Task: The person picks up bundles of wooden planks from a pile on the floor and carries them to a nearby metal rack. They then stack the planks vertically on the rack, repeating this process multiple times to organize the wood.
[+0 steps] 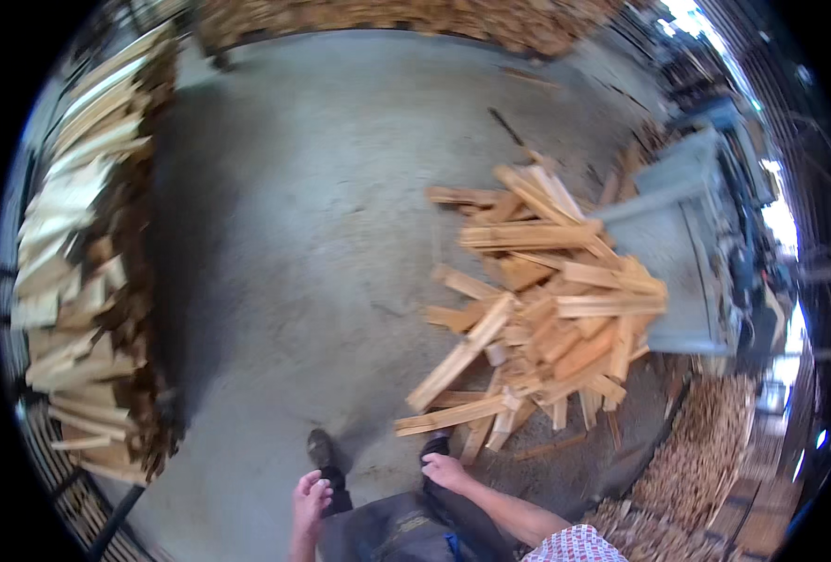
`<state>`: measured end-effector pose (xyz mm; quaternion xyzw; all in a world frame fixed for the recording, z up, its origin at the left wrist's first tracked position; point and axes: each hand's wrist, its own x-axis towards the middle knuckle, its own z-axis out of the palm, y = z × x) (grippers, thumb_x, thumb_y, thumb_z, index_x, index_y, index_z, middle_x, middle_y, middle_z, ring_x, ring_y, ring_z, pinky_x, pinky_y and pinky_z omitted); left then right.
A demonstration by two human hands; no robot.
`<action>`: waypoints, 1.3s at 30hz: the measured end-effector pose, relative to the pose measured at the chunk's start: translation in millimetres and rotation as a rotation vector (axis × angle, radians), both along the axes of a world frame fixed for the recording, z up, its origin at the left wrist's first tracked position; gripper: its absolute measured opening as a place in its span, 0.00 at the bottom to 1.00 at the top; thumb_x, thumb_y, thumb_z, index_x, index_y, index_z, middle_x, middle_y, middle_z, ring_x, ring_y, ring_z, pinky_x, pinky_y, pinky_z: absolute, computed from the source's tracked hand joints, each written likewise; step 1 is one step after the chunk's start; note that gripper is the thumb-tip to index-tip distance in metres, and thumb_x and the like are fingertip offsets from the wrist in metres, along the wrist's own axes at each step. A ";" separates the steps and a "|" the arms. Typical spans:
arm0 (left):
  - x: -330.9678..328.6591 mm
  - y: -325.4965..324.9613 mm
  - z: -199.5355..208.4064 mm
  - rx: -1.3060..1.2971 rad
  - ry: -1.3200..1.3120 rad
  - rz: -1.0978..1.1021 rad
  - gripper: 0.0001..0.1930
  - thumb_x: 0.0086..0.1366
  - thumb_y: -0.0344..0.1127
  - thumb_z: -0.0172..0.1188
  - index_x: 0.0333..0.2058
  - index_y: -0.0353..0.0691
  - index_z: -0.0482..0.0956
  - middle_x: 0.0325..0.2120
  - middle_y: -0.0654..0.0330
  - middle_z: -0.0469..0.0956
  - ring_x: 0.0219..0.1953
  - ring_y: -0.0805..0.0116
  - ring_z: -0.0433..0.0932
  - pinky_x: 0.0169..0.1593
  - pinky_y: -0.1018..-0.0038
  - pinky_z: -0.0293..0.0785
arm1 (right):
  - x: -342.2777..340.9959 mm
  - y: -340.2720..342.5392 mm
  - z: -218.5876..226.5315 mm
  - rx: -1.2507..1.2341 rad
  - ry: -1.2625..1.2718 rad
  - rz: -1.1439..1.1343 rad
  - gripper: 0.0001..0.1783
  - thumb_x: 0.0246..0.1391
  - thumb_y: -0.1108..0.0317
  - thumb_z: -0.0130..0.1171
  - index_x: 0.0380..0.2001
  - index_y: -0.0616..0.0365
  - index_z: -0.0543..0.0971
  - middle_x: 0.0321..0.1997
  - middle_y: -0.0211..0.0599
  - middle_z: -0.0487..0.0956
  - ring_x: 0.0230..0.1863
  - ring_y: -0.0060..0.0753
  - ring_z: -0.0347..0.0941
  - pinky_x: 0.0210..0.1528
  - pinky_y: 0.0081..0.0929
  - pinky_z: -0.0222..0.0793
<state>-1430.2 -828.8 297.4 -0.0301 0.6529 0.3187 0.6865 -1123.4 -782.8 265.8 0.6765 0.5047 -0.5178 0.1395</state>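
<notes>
My left hand (311, 497) hangs in front of my body at the lower edge, its fingers loosely curled with nothing visible in them. To its right, my right hand (445, 472) is closed in a loose fist, and no object shows in it. Just ahead of the right hand spreads a heap of split wood pieces (537, 342) on the floor. One long piece of wood (462, 352) sticks out of the heap toward the left, and another piece (451, 415) lies close to my right foot. Neither hand touches the heap.
Stacked split wood (88, 253) rises along the left side. More wood (406, 13) is piled at the far end. A blue-grey machine (682, 253) stands behind the heap on the right. Small wood pieces (701, 450) fill the lower right. Concrete floor (303, 215) lies between.
</notes>
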 end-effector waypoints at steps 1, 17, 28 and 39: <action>10.4 21.6 10.9 0.049 0.054 -0.167 0.18 0.57 0.31 0.54 0.47 0.36 0.66 0.30 0.61 0.73 0.28 0.75 0.71 0.30 0.79 0.69 | 30.6 -14.6 0.6 0.007 0.051 -0.256 0.18 0.48 0.66 0.54 0.44 0.60 0.72 0.29 0.35 0.77 0.29 0.26 0.73 0.33 0.23 0.69; 437.5 316.5 -27.3 0.969 0.517 -1.400 0.24 0.52 0.41 0.60 0.47 0.39 0.70 0.38 0.52 0.75 0.41 0.57 0.74 0.48 0.67 0.68 | 467.0 70.4 27.3 0.785 0.233 -1.304 0.26 0.52 0.59 0.52 0.51 0.63 0.64 0.50 0.45 0.70 0.50 0.31 0.66 0.51 0.25 0.61; 630.1 407.4 -71.7 1.461 0.837 -1.602 0.36 0.54 0.53 0.57 0.55 0.35 0.57 0.54 0.44 0.59 0.57 0.50 0.58 0.58 0.61 0.56 | 381.1 84.1 -51.1 0.880 -0.062 -1.230 0.15 0.43 0.66 0.60 0.33 0.62 0.70 0.27 0.38 0.74 0.28 0.31 0.72 0.32 0.26 0.67; 649.6 433.3 -154.8 0.981 0.439 -1.482 0.42 0.54 0.61 0.54 0.57 0.34 0.55 0.44 0.48 0.69 0.44 0.61 0.69 0.45 0.71 0.66 | 399.8 -8.4 -122.2 0.453 0.657 -1.887 0.31 0.47 0.49 0.58 0.48 0.60 0.68 0.44 0.39 0.72 0.46 0.29 0.67 0.49 0.27 0.62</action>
